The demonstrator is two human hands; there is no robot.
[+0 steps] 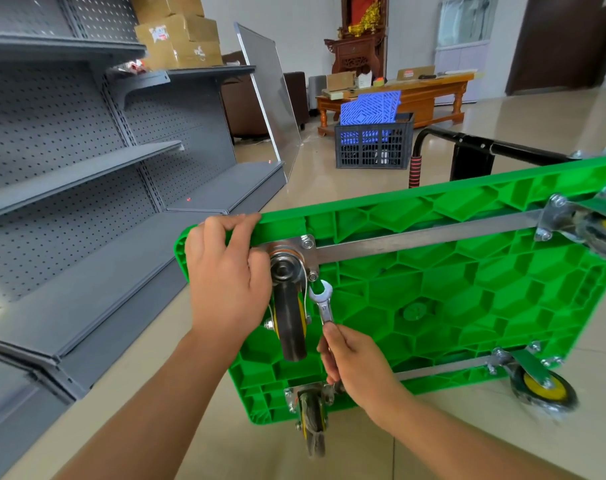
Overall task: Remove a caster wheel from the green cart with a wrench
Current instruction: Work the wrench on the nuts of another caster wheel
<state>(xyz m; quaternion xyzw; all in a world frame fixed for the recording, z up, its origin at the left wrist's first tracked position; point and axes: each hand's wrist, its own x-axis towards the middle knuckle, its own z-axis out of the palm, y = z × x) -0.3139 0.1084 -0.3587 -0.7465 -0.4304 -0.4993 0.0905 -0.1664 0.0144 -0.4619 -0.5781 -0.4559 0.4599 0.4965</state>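
Both fingers curled: wrench, cart.

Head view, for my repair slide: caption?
Left hand steadies green cart; right hand holds wrench near caster wheel bolt.

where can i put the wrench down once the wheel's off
Bare floor lies between the green cart and the dark crate; the grey shelves look bare too. It is crowded around the caster wheel, left hand and right hand.
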